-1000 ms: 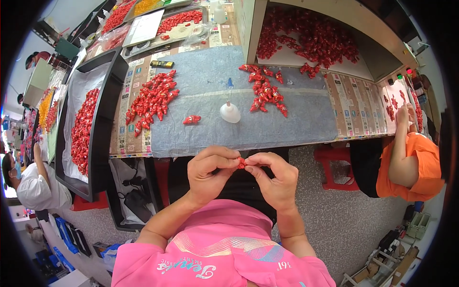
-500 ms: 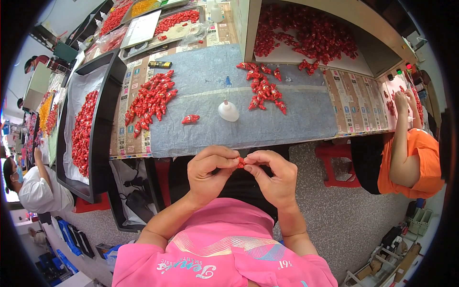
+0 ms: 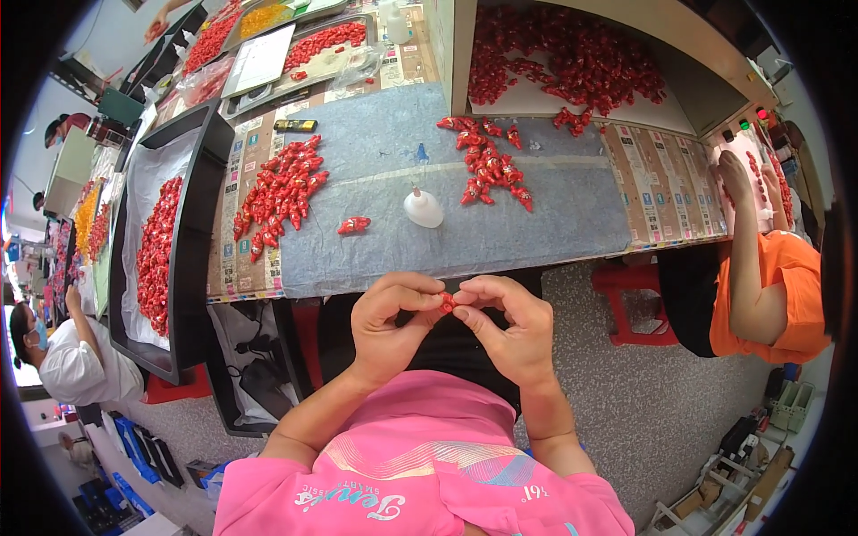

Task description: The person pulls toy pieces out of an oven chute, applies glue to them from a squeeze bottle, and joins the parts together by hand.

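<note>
Just off the table's front edge, my left hand point(image 3: 393, 320) and my right hand point(image 3: 509, 323) meet, fingertips pinched from both sides on one small red figurine point(image 3: 448, 303). Most of its shape is hidden by my fingers. On the blue-grey cloth point(image 3: 375, 255) beyond lies a single red figurine point(image 3: 354, 225). A white squeeze bottle point(image 3: 424, 208) with a thin tip lies to its right. One heap of red figurines point(image 3: 281, 192) is at the left of the cloth, and a second heap point(image 3: 490, 165) is right of centre.
A black tray point(image 3: 189, 259) of red pieces stands at the left. An open-fronted box point(image 3: 460, 54) with many red figurines is at the back right. A black and yellow object point(image 3: 296, 125) lies behind the left heap. Co-workers sit on both sides, one in orange point(image 3: 773, 295).
The figurine between my fingertips has turned slightly, with both hands almost in the same place. The co-worker at right has lowered a hand, and a hand has appeared at the far upper left.
</note>
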Demonstrator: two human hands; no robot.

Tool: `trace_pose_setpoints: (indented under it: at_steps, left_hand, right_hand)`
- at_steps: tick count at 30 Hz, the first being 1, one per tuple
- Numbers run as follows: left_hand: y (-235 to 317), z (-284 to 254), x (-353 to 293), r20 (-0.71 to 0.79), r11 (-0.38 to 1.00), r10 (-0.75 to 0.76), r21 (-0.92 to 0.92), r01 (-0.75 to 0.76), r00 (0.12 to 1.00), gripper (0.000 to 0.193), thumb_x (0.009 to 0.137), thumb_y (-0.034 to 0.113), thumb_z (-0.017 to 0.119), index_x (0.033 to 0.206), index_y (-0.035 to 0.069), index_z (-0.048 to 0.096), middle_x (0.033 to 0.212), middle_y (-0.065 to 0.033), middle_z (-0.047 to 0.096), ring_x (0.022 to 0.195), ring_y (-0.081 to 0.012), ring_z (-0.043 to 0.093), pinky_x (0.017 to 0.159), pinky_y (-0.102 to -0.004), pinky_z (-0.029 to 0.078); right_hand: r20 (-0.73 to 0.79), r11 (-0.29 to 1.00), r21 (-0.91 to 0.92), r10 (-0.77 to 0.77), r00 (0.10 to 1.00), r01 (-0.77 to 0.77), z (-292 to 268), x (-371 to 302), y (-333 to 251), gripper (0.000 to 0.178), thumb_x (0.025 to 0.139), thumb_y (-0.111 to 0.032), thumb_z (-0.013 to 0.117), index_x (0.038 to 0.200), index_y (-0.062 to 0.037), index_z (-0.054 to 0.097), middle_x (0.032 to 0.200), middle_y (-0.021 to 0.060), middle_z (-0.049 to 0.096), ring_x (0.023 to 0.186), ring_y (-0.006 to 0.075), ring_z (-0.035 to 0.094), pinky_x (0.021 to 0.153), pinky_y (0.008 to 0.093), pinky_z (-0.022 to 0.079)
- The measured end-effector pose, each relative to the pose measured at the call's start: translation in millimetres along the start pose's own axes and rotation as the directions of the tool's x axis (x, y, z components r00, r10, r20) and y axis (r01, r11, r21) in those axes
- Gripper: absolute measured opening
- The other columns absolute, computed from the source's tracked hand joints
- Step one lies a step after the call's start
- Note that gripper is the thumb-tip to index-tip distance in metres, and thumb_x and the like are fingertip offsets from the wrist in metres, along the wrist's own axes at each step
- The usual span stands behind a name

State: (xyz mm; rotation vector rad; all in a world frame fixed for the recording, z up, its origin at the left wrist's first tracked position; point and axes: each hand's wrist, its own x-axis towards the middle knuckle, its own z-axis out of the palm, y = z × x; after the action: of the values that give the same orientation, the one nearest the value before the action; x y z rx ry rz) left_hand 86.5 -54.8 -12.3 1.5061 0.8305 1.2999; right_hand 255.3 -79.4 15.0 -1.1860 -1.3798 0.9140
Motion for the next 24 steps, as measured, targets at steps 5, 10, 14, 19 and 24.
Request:
trace_pose_setpoints:
  at_steps: [5, 10, 14, 19, 24]
  left_hand:
    - [2.6, -2.7, 1.8, 0.059, 0.909, -0.235, -0.339, 0.241, 0.970, 0.016, 0.080, -0.009, 0.066, 0.091, 0.002, 0.064, 0.105, -0.0101, 0.057, 0.094, -0.0173, 0.060, 0.083, -0.0290, 0.052]
    - [0.2, -8.2, 1.5, 0.205, 0.636, -0.448, -0.612, 0.471, 0.870, 0.014, 0.083, -0.004, 0.064, 0.093, 0.005, 0.061, 0.104, -0.0082, 0.057, 0.096, -0.0172, 0.059, 0.088, -0.0314, 0.049]
    - [2.0, -9.9, 4.2, 0.272, 0.449, -0.474, -0.743, 0.495, 0.838, 0.018, 0.083, -0.006, 0.064, 0.094, 0.006, 0.060, 0.104, -0.0074, 0.059, 0.096, -0.0168, 0.060, 0.087, -0.0298, 0.049]
    - [0.0, -12.1, 2.6, 0.312, 0.377, -0.493, -0.765, 0.522, 0.812, 0.020, 0.082, -0.006, 0.065, 0.095, 0.008, 0.059, 0.104, -0.0065, 0.060, 0.096, -0.0170, 0.060, 0.088, -0.0301, 0.048]
    - [-0.8, -11.6, 3.4, 0.322, 0.380, -0.471, -0.766, 0.518, 0.821, 0.019, 0.081, -0.006, 0.066, 0.093, 0.007, 0.060, 0.101, -0.0070, 0.062, 0.097, -0.0168, 0.060, 0.087, -0.0297, 0.049]
  right_hand:
    - [-0.043, 0.997, 0.071, -0.008, 0.999, 0.011, 0.4, -1.5, 5.5, 0.027, 0.077, 0.003, 0.072, 0.102, -0.0001, 0.064, 0.092, 0.0102, 0.068, 0.084, 0.0156, 0.067, 0.073, 0.0265, 0.054]
    - [-0.002, 0.996, 0.081, -0.032, 0.999, 0.032, 2.7, -1.4, 4.3, 0.027, 0.077, 0.003, 0.072, 0.102, 0.0006, 0.064, 0.093, 0.0103, 0.068, 0.085, 0.0160, 0.067, 0.073, 0.0266, 0.054]
    - [0.013, 0.991, 0.127, -0.038, 0.999, 0.036, 0.5, 0.5, 3.0, 0.026, 0.078, 0.001, 0.072, 0.103, 0.0020, 0.063, 0.094, 0.0101, 0.066, 0.086, 0.0160, 0.065, 0.076, 0.0264, 0.054]
    - [0.055, 0.997, -0.003, -0.083, 0.995, 0.083, -2.3, 2.5, 1.7, 0.020, 0.078, -0.003, 0.073, 0.097, -0.0005, 0.068, 0.091, 0.0085, 0.065, 0.078, 0.0147, 0.063, 0.068, 0.0254, 0.053]
    - [0.064, 0.998, -0.010, -0.066, 0.996, 0.067, -0.1, 2.2, 1.8, 0.015, 0.078, -0.003, 0.073, 0.093, -0.0018, 0.070, 0.089, 0.0079, 0.065, 0.075, 0.0139, 0.063, 0.064, 0.0248, 0.052]
